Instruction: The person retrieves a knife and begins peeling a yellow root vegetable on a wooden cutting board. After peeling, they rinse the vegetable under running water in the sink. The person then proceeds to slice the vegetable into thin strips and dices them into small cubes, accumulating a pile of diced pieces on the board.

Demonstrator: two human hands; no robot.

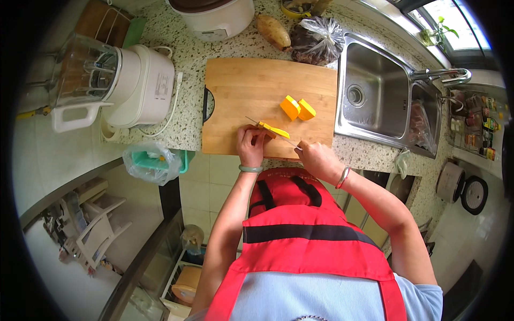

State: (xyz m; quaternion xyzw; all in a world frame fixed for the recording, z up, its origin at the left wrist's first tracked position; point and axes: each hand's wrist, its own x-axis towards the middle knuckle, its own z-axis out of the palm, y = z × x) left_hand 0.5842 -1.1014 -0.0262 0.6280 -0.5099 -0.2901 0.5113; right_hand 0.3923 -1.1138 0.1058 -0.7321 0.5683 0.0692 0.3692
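Note:
On the wooden cutting board (241, 85), near its front edge, a thin-bladed knife (294, 144) lies slantwise along a yellow-orange piece of pumpkin (275, 129). My right hand (319, 161) is closed round the knife's handle, which it mostly hides. From the near left, my left hand (250, 146) presses its curled fingers on the pumpkin piece, close to the blade. Part of that piece is hidden behind the fingers and knife. Two thicker pumpkin chunks (290, 107) stand side by side farther back on the board.
Right of the board is a steel sink (375, 69) with a faucet (444, 75). Behind the board are a brown root vegetable (273, 32), a dark plastic bag (318, 40) and a white cooker (214, 21). A white blender (144, 85) stands left, above a bag-lined green bin (155, 160).

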